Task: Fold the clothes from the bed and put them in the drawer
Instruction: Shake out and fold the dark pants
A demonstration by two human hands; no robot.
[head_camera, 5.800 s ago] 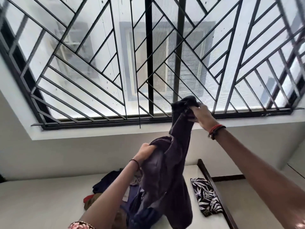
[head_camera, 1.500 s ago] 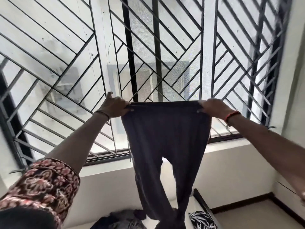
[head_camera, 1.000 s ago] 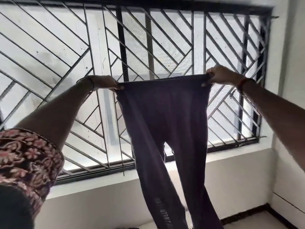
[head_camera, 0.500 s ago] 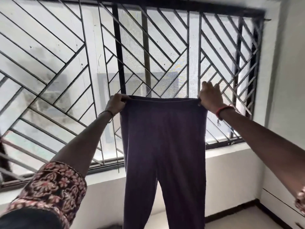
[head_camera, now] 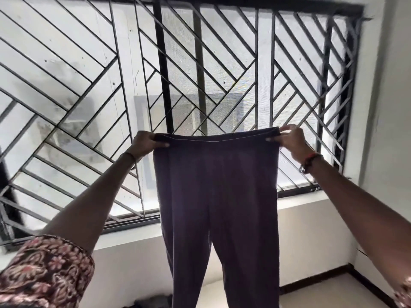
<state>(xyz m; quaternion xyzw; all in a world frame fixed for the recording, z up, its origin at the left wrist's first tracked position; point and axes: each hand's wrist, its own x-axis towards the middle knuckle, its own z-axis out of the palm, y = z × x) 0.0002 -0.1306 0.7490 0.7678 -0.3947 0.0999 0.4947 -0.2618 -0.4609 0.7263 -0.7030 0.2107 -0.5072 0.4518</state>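
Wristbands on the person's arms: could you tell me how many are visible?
2: a thin dark wristband at the left hand, a red wristband at the right hand; both hands hold the trousers. Sleeves may hide more.

Head view, close, toward window grille (head_camera: pixel 163 74)

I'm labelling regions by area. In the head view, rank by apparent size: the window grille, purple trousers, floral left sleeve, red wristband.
1. window grille, largest
2. purple trousers
3. floral left sleeve, enlarged by nearness to the camera and cut off by the frame edge
4. red wristband, smallest
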